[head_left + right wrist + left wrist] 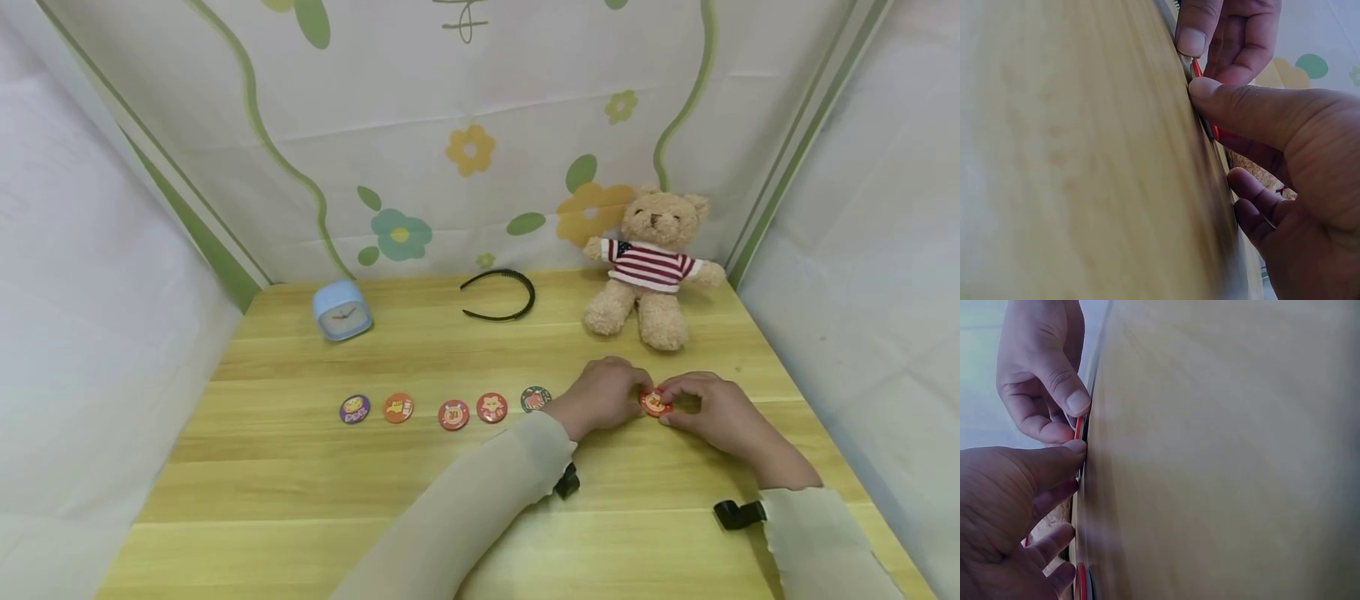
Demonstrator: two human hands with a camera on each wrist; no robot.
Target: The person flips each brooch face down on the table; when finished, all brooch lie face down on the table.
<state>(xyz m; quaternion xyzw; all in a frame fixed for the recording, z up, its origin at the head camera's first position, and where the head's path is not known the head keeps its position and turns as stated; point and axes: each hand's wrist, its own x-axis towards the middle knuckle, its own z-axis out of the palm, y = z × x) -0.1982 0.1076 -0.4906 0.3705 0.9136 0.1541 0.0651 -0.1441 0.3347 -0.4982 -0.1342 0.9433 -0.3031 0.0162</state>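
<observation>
In the head view a round red badge [655, 403] with a yellow picture lies at the right of the table, between both hands. My left hand [609, 392] pinches its left edge. The right hand [708, 408] holds its right side between thumb and index finger. The left wrist view shows the badge edge-on, a thin red rim [1078, 427] between the two thumbs. In the right wrist view the right thumb [1205, 87] lies over the badge's rim, other fingers behind it. Left of the hands a row of badges includes a dark green one [535, 398], partly beside the left wrist.
Also in the row are two red badges [491, 407], an orange one [398, 407] and a purple one [355, 408]. Behind stand a blue clock [342, 310] and a teddy bear [649, 267] in a striped shirt, with a black headband [528, 293] between them.
</observation>
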